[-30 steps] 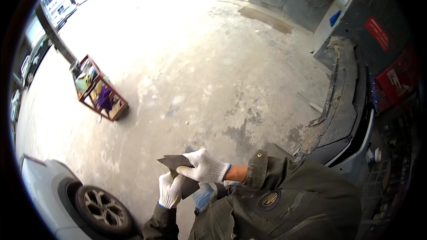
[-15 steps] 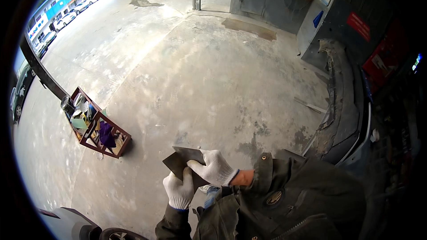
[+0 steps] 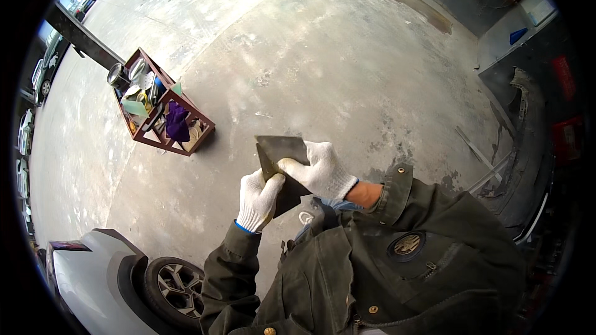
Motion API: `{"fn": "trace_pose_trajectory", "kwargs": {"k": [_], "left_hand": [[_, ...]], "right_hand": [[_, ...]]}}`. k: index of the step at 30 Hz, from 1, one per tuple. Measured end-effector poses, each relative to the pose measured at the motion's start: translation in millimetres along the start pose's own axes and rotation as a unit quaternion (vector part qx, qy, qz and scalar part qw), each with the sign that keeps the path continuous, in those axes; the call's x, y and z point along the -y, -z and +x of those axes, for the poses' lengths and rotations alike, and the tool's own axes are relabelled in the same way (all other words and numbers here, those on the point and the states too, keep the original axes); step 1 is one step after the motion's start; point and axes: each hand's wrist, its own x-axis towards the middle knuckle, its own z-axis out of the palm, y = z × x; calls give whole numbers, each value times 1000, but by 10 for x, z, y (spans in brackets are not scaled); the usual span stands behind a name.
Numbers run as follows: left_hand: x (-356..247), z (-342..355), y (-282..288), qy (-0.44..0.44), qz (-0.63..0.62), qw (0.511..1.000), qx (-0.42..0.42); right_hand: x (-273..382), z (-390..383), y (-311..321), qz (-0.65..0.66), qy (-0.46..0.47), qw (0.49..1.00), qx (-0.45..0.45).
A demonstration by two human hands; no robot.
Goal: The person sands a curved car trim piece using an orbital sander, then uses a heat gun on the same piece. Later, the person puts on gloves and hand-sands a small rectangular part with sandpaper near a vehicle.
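Observation:
White knit work gloves cover both my hands, which meet at mid-picture in front of my dark green jacket. My right hand [image 3: 320, 170] is closed on a thin, flat, dark grey plate [image 3: 279, 145], its thumb lying along the face. My left hand [image 3: 259, 200] grips a second dark flat plate [image 3: 289, 200] with the thumb on top. The two plates cross each other at an angle; whether their edges touch is hidden by the fingers. What kind of plates they are, I cannot tell.
A reddish-brown cart [image 3: 203, 129] stands left, holding cans, tools and a purple cloth [image 3: 177, 121]. At the lower left is a silver car [image 3: 93, 276] with its wheel [image 3: 177, 288]. A detached dark bumper [image 3: 528, 149] stands at the right. Concrete floor [image 3: 298, 74] stretches ahead.
The view has tilted down and turned, bringing more of the silver car in. Both hands still hold the plates; the right plate now shows more of its face, and the left one stands more edge-on.

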Motion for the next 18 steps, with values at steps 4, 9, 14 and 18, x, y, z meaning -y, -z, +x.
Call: {"fn": "trace_pose_trajectory", "kwargs": {"k": [4, 9, 14, 18], "left_hand": [[-121, 683, -90, -72, 49, 975, -203], [-400, 1525, -202, -198, 183, 931, -248], [-484, 2096, -125, -165, 199, 956, -139], [-586, 2436, -26, -128, 231, 963, -59]], "right_hand": [[-225, 615, 59, 88, -83, 990, -70], [-410, 1390, 300, -57, -95, 989, -95], [-592, 1898, 513, 24, -37, 991, -124], [-591, 2188, 708, -2, 35, 993, -112]]}}
